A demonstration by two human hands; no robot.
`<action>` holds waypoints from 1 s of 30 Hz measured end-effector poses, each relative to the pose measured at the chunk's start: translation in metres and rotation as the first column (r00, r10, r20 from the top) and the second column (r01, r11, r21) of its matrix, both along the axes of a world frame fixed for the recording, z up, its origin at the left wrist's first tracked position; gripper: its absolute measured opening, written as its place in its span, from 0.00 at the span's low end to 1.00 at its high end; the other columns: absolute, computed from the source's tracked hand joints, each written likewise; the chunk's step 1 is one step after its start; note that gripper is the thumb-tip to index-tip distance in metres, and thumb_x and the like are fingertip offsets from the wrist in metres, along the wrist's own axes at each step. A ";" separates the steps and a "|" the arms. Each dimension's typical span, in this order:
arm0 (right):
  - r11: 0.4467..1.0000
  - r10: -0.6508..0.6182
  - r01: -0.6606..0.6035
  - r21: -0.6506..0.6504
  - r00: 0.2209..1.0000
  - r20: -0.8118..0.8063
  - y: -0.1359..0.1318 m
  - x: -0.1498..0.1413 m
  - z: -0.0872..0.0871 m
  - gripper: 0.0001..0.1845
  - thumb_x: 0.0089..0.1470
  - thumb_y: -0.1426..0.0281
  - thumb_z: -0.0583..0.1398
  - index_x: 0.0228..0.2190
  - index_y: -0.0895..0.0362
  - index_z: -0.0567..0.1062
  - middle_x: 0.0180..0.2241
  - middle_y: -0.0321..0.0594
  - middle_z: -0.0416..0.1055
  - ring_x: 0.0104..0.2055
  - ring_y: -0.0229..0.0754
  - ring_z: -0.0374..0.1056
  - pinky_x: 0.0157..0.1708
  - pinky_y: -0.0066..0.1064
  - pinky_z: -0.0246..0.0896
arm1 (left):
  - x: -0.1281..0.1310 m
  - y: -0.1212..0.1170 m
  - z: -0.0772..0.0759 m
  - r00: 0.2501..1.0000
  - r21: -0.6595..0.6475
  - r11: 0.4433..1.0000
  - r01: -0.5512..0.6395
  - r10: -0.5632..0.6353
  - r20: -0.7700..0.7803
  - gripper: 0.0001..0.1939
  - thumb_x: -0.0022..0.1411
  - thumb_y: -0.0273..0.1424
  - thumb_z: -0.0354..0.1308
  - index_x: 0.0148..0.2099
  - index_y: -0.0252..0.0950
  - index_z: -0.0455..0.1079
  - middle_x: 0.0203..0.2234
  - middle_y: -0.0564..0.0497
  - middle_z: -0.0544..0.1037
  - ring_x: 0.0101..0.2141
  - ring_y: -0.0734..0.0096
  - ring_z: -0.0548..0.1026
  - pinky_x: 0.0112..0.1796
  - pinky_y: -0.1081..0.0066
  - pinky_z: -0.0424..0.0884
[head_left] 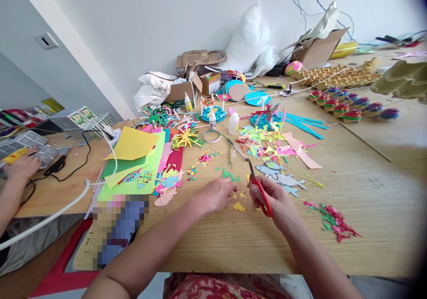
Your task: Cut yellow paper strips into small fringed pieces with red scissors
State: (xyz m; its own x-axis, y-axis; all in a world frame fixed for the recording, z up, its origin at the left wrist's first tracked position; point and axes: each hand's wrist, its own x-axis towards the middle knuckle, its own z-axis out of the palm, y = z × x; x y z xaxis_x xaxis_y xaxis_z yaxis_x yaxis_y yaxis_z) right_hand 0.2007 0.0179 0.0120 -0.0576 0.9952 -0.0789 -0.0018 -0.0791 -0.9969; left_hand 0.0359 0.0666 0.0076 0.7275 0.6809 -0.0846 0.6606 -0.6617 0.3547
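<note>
My right hand point(275, 199) grips a pair of scissors point(262, 195) with red handles, the dark blades pointing up and away from me. Just left of it is my left hand point(218, 195), low over the table with its fingers curled together; whatever they may hold is too small or hidden to make out. Small yellow paper pieces point(239, 207) lie between and below the hands. Beyond my left fingers are green paper snippets point(229, 174). Grey-blue paper fish point(283, 179) rest beyond the scissors, partly overlapping.
Coloured paper sheets point(131, 144) and paper fish cutouts point(166, 196) lie left. Glue bottles point(234, 123), paper scraps point(267, 139) and blue decorated discs point(213, 113) stand farther back. Pink-green shreds point(333, 221) lie right. Another person's hand point(22, 164) is at far left, near a white cable point(60, 213).
</note>
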 end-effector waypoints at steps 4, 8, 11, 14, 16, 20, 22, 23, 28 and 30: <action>1.000 0.027 -0.027 0.001 1.000 -0.012 0.006 -0.010 0.004 0.14 0.44 0.60 0.60 0.20 0.56 0.64 0.14 0.27 0.58 0.16 0.31 0.55 0.15 0.22 0.50 | 0.009 0.003 -0.007 0.999 0.008 1.000 0.011 -0.011 -0.040 0.07 0.55 0.26 0.50 0.36 0.35 0.68 0.33 0.48 0.73 0.35 0.66 0.71 0.35 0.71 0.66; 1.000 0.029 -0.029 0.006 0.999 -0.033 0.008 -0.014 0.000 0.13 0.44 0.60 0.58 0.21 0.56 0.63 0.14 0.27 0.57 0.16 0.31 0.55 0.15 0.22 0.48 | 0.014 0.004 -0.011 0.999 0.015 1.000 0.013 -0.012 -0.043 0.07 0.55 0.25 0.49 0.34 0.34 0.68 0.31 0.48 0.73 0.34 0.66 0.70 0.34 0.70 0.66; 1.000 0.011 -0.011 0.005 0.999 -0.034 0.009 -0.014 -0.006 0.14 0.45 0.59 0.58 0.20 0.55 0.62 0.14 0.27 0.56 0.16 0.31 0.54 0.16 0.23 0.49 | 0.015 0.004 -0.013 0.999 0.015 1.000 0.013 -0.012 -0.045 0.06 0.55 0.25 0.49 0.32 0.34 0.68 0.29 0.49 0.73 0.33 0.66 0.71 0.34 0.70 0.66; 1.000 0.004 -0.004 -0.001 1.000 -0.029 0.009 -0.014 -0.011 0.15 0.45 0.58 0.58 0.20 0.55 0.62 0.14 0.27 0.55 0.16 0.31 0.53 0.17 0.24 0.50 | 0.014 0.004 -0.015 0.999 0.013 1.000 0.012 -0.012 -0.045 0.06 0.56 0.26 0.50 0.31 0.34 0.68 0.28 0.48 0.73 0.33 0.66 0.71 0.34 0.71 0.66; 1.000 0.004 -0.005 -0.008 1.000 -0.025 0.008 -0.014 -0.012 0.14 0.45 0.59 0.58 0.20 0.55 0.62 0.14 0.27 0.56 0.16 0.31 0.53 0.16 0.23 0.50 | 0.014 0.004 -0.017 0.999 0.017 1.000 0.009 -0.008 -0.043 0.07 0.56 0.26 0.49 0.31 0.34 0.68 0.29 0.48 0.73 0.34 0.65 0.71 0.34 0.70 0.66; 1.000 0.009 -0.009 -0.023 1.000 -0.026 0.007 -0.014 -0.013 0.14 0.44 0.58 0.59 0.21 0.55 0.63 0.14 0.27 0.57 0.16 0.31 0.54 0.15 0.23 0.49 | 0.013 0.004 -0.022 1.000 0.028 1.000 0.014 -0.013 -0.024 0.08 0.58 0.27 0.48 0.34 0.34 0.69 0.31 0.48 0.73 0.36 0.65 0.71 0.36 0.69 0.66; 1.000 0.007 -0.007 -0.023 0.999 -0.035 0.007 -0.013 -0.014 0.15 0.44 0.58 0.59 0.21 0.55 0.63 0.14 0.27 0.57 0.16 0.31 0.54 0.15 0.23 0.49 | 0.013 0.004 -0.023 1.000 0.032 0.999 0.016 -0.016 -0.011 0.07 0.57 0.27 0.49 0.34 0.35 0.69 0.31 0.49 0.73 0.36 0.66 0.71 0.37 0.70 0.66; 1.000 0.003 -0.004 -0.022 0.999 -0.042 0.007 -0.013 -0.015 0.15 0.44 0.58 0.59 0.21 0.56 0.63 0.14 0.27 0.57 0.16 0.31 0.54 0.15 0.23 0.49 | 0.013 0.005 -0.023 1.000 0.037 0.999 0.012 -0.011 -0.004 0.07 0.57 0.27 0.50 0.34 0.35 0.69 0.31 0.49 0.73 0.35 0.66 0.71 0.36 0.70 0.66; 0.999 -0.042 0.041 -0.014 0.996 -0.085 0.009 -0.012 -0.020 0.16 0.41 0.57 0.62 0.24 0.56 0.64 0.17 0.28 0.59 0.18 0.32 0.55 0.17 0.24 0.51 | 0.008 0.004 -0.003 0.992 0.097 0.993 -0.074 0.063 0.112 0.08 0.60 0.27 0.47 0.34 0.34 0.67 0.30 0.49 0.72 0.35 0.69 0.70 0.36 0.72 0.66; 0.998 -0.057 0.055 -0.023 0.993 -0.105 0.010 -0.012 -0.021 0.18 0.39 0.58 0.63 0.27 0.56 0.65 0.19 0.29 0.61 0.19 0.32 0.56 0.18 0.24 0.52 | 0.004 0.001 0.007 0.942 0.113 0.985 -0.134 0.091 0.323 0.06 0.60 0.27 0.49 0.32 0.35 0.66 0.29 0.50 0.72 0.33 0.72 0.70 0.36 0.74 0.66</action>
